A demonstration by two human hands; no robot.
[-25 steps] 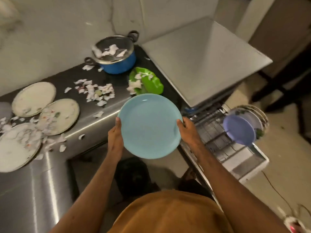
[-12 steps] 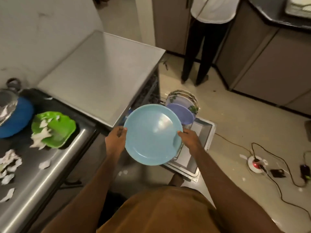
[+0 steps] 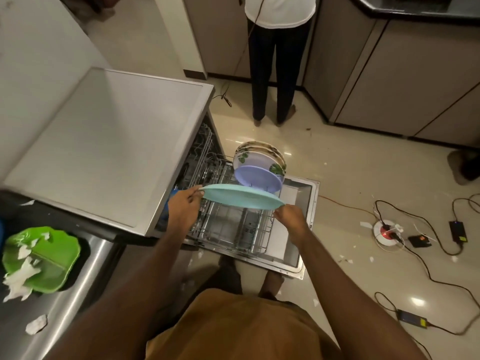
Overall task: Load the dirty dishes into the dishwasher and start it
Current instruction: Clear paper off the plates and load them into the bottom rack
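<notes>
I see left hand (image 3: 183,206) pinching left rim of light blue plate (image 3: 241,197), right hand (image 3: 291,219) gripping opposite rim. Plate held almost flat above pulled-out dishwasher rack (image 3: 228,232), just before purple plate (image 3: 257,178) and floral plates (image 3: 255,153) standing upright there.

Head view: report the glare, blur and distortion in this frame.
Head view: dim, warm light; bright glare patches on the glossy floor; the wide-angle lens bends the cabinets toward the edges; the green plate at the left edge looks soft, the teal plate fairly sharp.
</notes>
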